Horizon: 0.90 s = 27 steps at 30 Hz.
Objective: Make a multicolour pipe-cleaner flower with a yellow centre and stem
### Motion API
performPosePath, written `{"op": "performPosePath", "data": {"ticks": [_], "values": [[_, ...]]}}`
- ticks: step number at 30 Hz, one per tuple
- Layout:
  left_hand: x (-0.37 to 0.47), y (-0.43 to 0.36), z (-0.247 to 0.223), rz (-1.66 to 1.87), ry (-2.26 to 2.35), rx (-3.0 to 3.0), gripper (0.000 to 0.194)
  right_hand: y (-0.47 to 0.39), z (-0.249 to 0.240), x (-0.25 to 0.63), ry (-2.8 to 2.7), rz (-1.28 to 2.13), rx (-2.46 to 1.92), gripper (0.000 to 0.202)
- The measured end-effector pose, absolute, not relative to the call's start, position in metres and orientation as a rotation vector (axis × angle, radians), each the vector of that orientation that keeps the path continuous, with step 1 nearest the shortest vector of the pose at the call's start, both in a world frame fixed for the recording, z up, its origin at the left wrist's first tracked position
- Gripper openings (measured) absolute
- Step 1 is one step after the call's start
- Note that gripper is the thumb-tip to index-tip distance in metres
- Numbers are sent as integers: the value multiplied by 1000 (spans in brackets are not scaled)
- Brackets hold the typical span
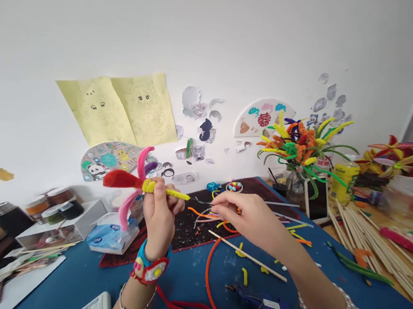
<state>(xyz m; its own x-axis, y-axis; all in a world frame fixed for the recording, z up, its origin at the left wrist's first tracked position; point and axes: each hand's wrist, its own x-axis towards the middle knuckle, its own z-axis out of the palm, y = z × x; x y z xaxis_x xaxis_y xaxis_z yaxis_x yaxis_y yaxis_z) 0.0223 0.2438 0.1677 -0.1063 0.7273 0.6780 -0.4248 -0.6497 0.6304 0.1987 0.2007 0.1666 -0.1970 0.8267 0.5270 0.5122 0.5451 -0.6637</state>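
My left hand [159,222] is closed round a pipe cleaner flower [123,180], raised above the table and lying nearly level. Its red and pink petals point left, with a purple one behind. A yellow pipe cleaner [175,194] wraps the flower's base and runs right along the stem. From the stem's tip a thin dark wire [200,201] reaches toward my right hand [247,215], whose thumb and fingers pinch its far end. The exact grip is partly hidden by the fingers.
A glue gun [266,307] with a red light lies on the blue mat [182,283], near a wooden stick [248,255] and orange and red pipe cleaners. A tissue pack [112,233] stands left. A vase of pipe cleaner flowers [296,184] and several loose sticks [380,248] are right.
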Motion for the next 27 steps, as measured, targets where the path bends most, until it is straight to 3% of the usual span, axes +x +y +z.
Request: {"op": "performPosePath", "data": {"ticks": [3,5,7,10,19,27], "values": [[18,253,167,1810,390,1321,21,206,166,205,-1855,389,-1150,23],[22,258,161,1699,416,1357,31,214,161,202,-1761,429,-1127,23],[29,262,151,1508,454,1446,41,226,154,197,-1652,577,-1035,23],[44,268,137,1319,504,1473,35,243,142,189,-1534,878,-907,29],[20,297,144,1593,504,1193,29,257,131,192,-1706,997,-991,38],[6,313,143,1733,618,1124,27,251,124,192,-1882,1066,-1037,13]]}}
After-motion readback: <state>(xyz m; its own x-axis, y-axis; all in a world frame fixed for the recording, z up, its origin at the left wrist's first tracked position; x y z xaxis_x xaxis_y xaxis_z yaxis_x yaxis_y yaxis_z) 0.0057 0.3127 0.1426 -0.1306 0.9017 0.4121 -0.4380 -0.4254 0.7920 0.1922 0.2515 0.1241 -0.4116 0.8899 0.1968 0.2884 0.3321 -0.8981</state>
